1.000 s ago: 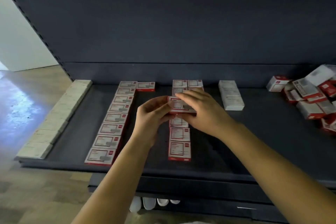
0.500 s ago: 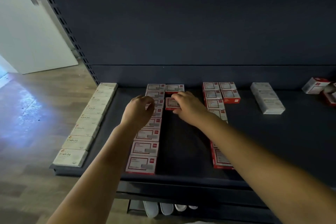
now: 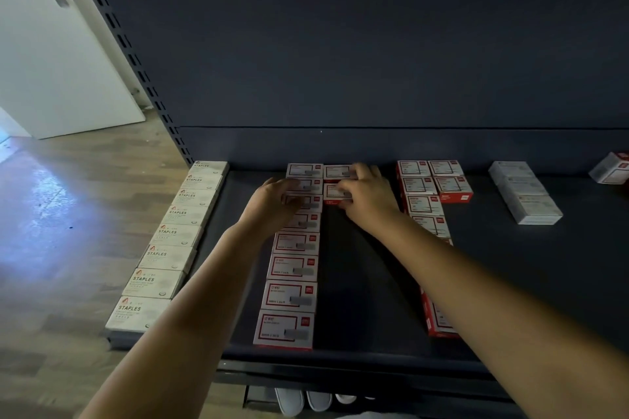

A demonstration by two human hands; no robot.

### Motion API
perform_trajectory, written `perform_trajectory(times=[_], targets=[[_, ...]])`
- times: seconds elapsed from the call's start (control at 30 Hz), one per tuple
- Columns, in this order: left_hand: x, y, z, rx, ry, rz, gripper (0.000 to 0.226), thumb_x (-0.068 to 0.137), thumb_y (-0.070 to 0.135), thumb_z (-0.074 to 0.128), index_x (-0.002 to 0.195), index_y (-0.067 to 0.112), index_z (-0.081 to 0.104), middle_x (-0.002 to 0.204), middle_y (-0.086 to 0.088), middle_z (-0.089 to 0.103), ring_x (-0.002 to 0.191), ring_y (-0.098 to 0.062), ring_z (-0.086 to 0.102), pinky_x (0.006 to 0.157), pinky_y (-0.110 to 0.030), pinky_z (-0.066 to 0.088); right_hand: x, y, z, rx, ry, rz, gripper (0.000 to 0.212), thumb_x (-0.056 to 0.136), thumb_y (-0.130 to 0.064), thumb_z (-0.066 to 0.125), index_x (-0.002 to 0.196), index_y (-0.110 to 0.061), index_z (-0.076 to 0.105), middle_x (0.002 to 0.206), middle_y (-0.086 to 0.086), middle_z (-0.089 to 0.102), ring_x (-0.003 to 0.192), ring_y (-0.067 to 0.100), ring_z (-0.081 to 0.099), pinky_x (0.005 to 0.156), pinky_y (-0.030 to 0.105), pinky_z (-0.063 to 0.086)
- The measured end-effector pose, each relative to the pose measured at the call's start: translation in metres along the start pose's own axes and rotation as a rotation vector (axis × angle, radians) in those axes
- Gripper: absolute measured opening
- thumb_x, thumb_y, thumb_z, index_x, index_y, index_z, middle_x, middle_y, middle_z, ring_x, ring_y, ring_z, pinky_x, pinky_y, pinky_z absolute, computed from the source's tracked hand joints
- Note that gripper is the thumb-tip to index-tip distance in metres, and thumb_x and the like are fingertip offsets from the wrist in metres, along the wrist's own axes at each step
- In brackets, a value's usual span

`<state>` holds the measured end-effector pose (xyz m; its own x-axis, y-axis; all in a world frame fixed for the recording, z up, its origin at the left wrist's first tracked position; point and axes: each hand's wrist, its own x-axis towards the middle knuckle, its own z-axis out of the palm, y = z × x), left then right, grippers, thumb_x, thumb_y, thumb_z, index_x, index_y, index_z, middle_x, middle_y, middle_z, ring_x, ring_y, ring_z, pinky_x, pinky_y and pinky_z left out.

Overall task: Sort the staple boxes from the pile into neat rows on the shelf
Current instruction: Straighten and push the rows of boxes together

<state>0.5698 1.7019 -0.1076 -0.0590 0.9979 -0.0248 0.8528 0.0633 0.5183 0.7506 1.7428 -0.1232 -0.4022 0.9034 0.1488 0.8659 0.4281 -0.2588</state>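
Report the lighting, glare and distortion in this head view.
Head view: dim overall, dark metal shelf underexposed; bluish glare on the wooden floor at left; wide-angle lens bends the slotted shelf upright; red-and-white staple boxes have smudged label patches.

white boxes (image 3: pixel 157 252), row along shelf (image 3: pixel 510 282) left edge: "STAPLES" on each lid | red-and-white boxes (image 3: pixel 289 296), next row: print too small and blurred to read

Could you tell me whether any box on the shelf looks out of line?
Mostly neat. One red-and-white box at the far right edge sits tilted, apart from the rows; the grey boxes run slightly slanted.
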Motion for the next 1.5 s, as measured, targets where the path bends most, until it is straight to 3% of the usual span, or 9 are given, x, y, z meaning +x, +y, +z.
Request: perform_trajectory(times=[0.23, 0.47, 0.7, 0.8, 0.93, 1.1, 1.2, 1.3, 1.5], targets=[[0.004, -0.004, 0.001, 0.033, -0.004, 0.044, 0.034, 0.092, 0.025, 0.056, 0.126, 0.017, 0.058, 0.133, -0.003, 0.047, 0.114, -0.019, 0.052, 0.083, -0.016, 0.037, 0.012, 0.001, 0.003, 0.051, -0.019, 0.083, 0.030, 0.088, -0.026, 0.060, 0.117, -0.019, 0.061, 0.131, 0.002, 0.045, 0.121, 0.022, 0.038, 0.096, 0.034, 0.037], [0.005, -0.003, 0.004, 0.054, 0.015, 0.053, 0.033, 0.093, 0.024, 0.055, 0.125, 0.015, 0.059, 0.136, -0.004, 0.046, 0.118, -0.021, 0.049, 0.092, -0.022, 0.039, 0.012, -0.003, 0.010, 0.061, 0.029, 0.141, 0.028, 0.091, -0.022, 0.055, 0.118, -0.019, 0.061, 0.130, 0.000, 0.048, 0.122, 0.020, 0.038, 0.094, 0.034, 0.040], [0.005, 0.003, 0.010, 0.009, 0.015, -0.021, 0.041, 0.091, 0.024, 0.058, 0.131, 0.014, 0.053, 0.138, -0.007, 0.042, 0.119, -0.023, 0.049, 0.091, -0.024, 0.040, 0.006, 0.005, 0.004, 0.170, -0.065, 0.070, 0.037, 0.090, -0.011, 0.055, 0.127, -0.016, 0.056, 0.141, 0.001, 0.042, 0.129, 0.020, 0.037, 0.103, 0.027, 0.032], [0.008, 0.008, 0.009, -0.113, 0.032, -0.081, 0.042, 0.090, 0.022, 0.060, 0.130, 0.014, 0.052, 0.131, -0.008, 0.048, 0.110, -0.021, 0.051, 0.084, -0.027, 0.043, 0.002, 0.008, 0.003, 0.442, -0.041, 0.195, 0.046, 0.086, -0.006, 0.059, 0.131, -0.014, 0.050, 0.137, 0.001, 0.042, 0.124, 0.017, 0.044, 0.093, 0.017, 0.033], [0.012, 0.015, 0.011, -0.212, 0.028, -0.121, 0.036, 0.089, 0.015, 0.060, 0.124, 0.012, 0.054, 0.115, -0.003, 0.054, 0.091, -0.013, 0.051, 0.070, -0.023, 0.043, 0.001, 0.005, 0.002, 0.557, -0.070, 0.291, 0.045, 0.085, -0.004, 0.057, 0.129, -0.014, 0.051, 0.126, 0.003, 0.052, 0.115, 0.017, 0.052, 0.084, 0.018, 0.038], [0.011, 0.016, 0.013, -0.111, 0.014, -0.131, 0.042, 0.088, 0.018, 0.060, 0.128, 0.012, 0.052, 0.125, -0.006, 0.053, 0.108, -0.022, 0.053, 0.084, -0.029, 0.045, 0.004, 0.003, -0.006, 0.533, -0.203, 0.301, 0.046, 0.084, -0.008, 0.057, 0.129, -0.016, 0.050, 0.128, 0.003, 0.052, 0.114, 0.019, 0.051, 0.081, 0.022, 0.039], [0.007, 0.020, 0.013, -0.036, -0.014, -0.110, 0.045, 0.091, 0.019, 0.057, 0.134, 0.012, 0.047, 0.138, -0.007, 0.044, 0.122, -0.024, 0.045, 0.097, -0.034, 0.043, 0.002, 0.001, -0.012, 0.397, -0.269, 0.263, 0.056, 0.084, -0.011, 0.058, 0.137, -0.017, 0.041, 0.142, 0.003, 0.034, 0.129, 0.023, 0.036, 0.099, 0.031, 0.038], [-0.001, 0.033, 0.014, 0.069, 0.036, 0.004, 0.053, 0.090, 0.015, 0.057, 0.139, 0.009, 0.039, 0.146, -0.012, 0.032, 0.136, -0.027, 0.027, 0.109, -0.041, 0.034, -0.015, -0.002, -0.024, 0.335, -0.168, 0.187, 0.059, 0.086, -0.013, 0.058, 0.141, -0.016, 0.035, 0.148, 0.005, 0.023, 0.137, 0.024, 0.023, 0.110, 0.035, 0.029], [-0.031, 0.096, 0.037, 0.174, 0.059, 0.291, 0.059, 0.088, 0.026, 0.051, 0.141, 0.005, 0.036, 0.146, -0.014, 0.034, 0.140, -0.031, 0.021, 0.111, -0.045, 0.027, -0.078, 0.021, -0.062, 0.345, 0.021, 0.011, 0.059, 0.089, -0.011, 0.056, 0.143, -0.013, 0.033, 0.150, 0.003, 0.024, 0.140, 0.018, 0.018, 0.106, 0.016, 0.012]])
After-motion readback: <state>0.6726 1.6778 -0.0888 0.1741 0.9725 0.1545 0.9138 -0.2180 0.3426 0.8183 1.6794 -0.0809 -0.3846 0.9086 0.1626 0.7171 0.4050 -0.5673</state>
